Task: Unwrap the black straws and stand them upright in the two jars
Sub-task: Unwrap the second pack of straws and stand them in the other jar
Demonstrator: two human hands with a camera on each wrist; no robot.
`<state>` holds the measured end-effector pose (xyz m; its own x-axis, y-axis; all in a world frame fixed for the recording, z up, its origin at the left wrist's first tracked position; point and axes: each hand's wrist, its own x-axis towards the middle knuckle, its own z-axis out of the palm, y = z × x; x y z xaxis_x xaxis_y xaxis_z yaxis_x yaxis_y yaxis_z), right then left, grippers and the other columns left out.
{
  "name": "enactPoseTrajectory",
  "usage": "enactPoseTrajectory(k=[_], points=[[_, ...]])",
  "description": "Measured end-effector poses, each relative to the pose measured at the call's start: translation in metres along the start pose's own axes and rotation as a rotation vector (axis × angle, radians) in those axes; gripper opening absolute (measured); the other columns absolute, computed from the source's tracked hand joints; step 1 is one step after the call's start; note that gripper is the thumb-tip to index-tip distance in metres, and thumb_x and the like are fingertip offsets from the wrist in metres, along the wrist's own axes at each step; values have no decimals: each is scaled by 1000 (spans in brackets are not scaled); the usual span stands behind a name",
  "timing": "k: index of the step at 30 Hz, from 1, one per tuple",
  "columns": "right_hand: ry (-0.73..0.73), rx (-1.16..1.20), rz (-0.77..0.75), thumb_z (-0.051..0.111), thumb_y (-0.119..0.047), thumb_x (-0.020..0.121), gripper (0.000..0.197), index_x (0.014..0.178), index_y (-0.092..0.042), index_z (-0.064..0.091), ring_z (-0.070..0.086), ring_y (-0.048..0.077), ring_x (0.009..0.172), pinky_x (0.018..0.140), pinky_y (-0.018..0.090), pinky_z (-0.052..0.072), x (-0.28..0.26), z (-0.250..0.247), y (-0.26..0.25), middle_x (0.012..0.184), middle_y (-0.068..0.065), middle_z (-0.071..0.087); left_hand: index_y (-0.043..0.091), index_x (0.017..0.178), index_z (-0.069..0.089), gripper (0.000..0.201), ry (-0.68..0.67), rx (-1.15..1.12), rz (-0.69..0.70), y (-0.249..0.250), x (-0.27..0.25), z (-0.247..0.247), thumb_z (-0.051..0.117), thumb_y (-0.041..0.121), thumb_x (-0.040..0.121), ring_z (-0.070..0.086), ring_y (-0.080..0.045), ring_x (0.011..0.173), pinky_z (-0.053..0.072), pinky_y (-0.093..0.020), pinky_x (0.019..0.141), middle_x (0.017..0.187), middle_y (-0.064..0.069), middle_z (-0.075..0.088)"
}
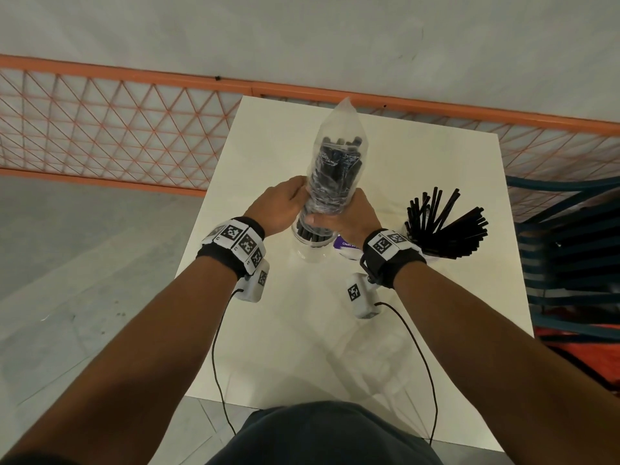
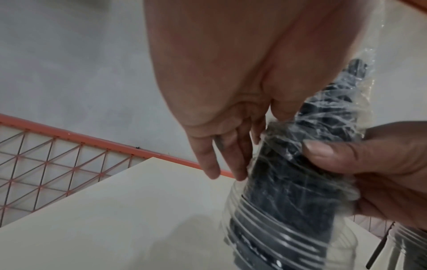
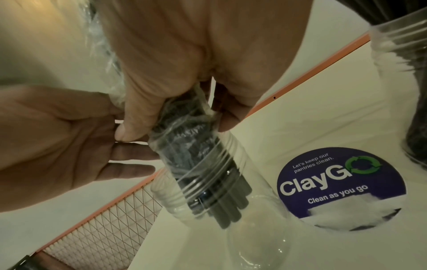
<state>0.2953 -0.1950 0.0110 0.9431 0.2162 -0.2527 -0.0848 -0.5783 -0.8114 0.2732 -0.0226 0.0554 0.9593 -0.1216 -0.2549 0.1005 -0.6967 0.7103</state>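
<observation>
A clear plastic bag (image 1: 339,156) packed with black straws stands upright over the left clear jar (image 1: 312,248). The bare lower straw ends (image 3: 221,206) reach down inside that jar (image 3: 258,228). My right hand (image 1: 342,214) grips the wrapped bundle just above the jar mouth, thumb on one side and fingers on the other. My left hand (image 1: 287,203) lies against the bag's left side with straight fingers (image 2: 209,160) touching the plastic. The right jar (image 3: 397,54) holds a fanned bunch of loose black straws (image 1: 443,226).
Both jars stand on a white table (image 1: 302,347). A round purple sticker (image 3: 342,184) lies flat between them. An orange mesh fence (image 1: 134,129) runs behind the table. A blue slatted chair (image 1: 570,246) stands at the right edge.
</observation>
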Motion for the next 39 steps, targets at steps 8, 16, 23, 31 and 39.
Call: enactPoseTrajectory(k=[8, 16, 23, 31, 39], points=[[82, -10, -16, 80, -72, 47, 98, 129, -32, 43, 58, 16, 115, 97, 42, 50, -20, -13, -16, 124, -15, 59, 13, 106, 56, 15, 123, 24, 42, 4, -5, -1, 44, 22, 102, 60, -36, 90, 35, -30, 69, 86, -6, 62], [222, 107, -108, 76, -62, 63, 73, 124, -32, 49, 60, 12, 109, 92, 42, 54, -26, -24, -18, 119, -8, 61, 26, 136, 51, 41, 157, 10, 140, 15, -10, 0, 37, 46, 103, 62, -20, 112, 48, -35, 95, 127, 3, 67], [360, 213, -73, 61, -56, 83, 34, 111, -38, 54, 64, 17, 104, 91, 47, 53, -27, -44, -25, 111, -16, 59, 38, 139, 44, 60, 206, -195, 45, 16, -17, -3, 24, 71, 93, 60, -21, 118, 43, -46, 106, 129, 2, 64], [464, 545, -131, 65, -34, 91, 16, 101, -21, 61, 69, 17, 72, 62, 30, 54, -63, -86, -48, 93, -5, 69, 27, 122, 56, 40, 248, -129, 53, 2, -38, 0, 36, 54, 101, 59, -8, 98, 42, -28, 85, 116, 8, 66], [291, 269, -119, 51, -57, 92, 37, 100, -24, 64, 57, -1, 76, 66, 17, 47, -150, -106, -17, 81, -20, 61, 24, 111, 64, 25, 234, -115, 25, -40, -72, 12, 58, 43, 95, 65, -8, 91, 51, -25, 79, 101, 6, 69]])
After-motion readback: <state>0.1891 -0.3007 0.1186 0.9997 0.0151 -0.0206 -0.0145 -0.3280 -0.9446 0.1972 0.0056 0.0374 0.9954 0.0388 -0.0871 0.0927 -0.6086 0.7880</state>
